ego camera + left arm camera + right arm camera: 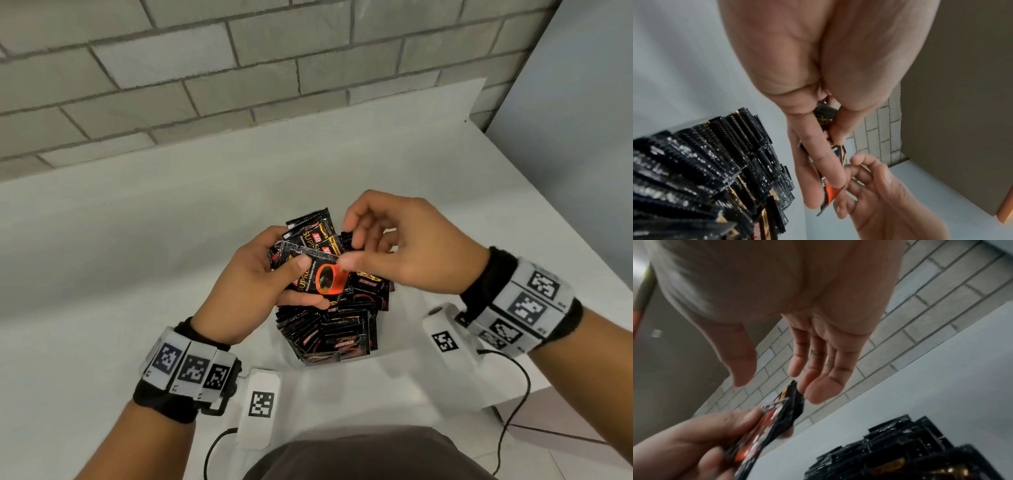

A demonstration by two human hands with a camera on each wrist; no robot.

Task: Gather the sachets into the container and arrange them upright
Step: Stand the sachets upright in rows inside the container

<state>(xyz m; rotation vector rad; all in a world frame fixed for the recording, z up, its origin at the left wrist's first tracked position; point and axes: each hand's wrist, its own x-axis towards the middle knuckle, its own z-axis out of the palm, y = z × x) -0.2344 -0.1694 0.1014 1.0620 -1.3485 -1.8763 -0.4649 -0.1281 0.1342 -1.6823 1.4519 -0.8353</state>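
Note:
My left hand (310,282) grips a fanned bundle of black and orange coffee sachets (318,274) just above the container. The same bundle (833,194) is pinched between thumb and fingers in the left wrist view. My right hand (352,245) hovers at the bundle's right edge, thumb tip close to the top sachet. In the right wrist view the right hand (777,382) has relaxed, spread fingers, fingertips by the tip of the bundle (785,412) and nothing gripped. The clear container (385,339) holds several black sachets (332,335) standing on edge, packed in rows.
The container stands on a white table (137,257) against a grey brick wall (205,85). The table's right edge (534,192) drops off to the floor. Black cables (513,404) hang from the wrist cameras near my body.

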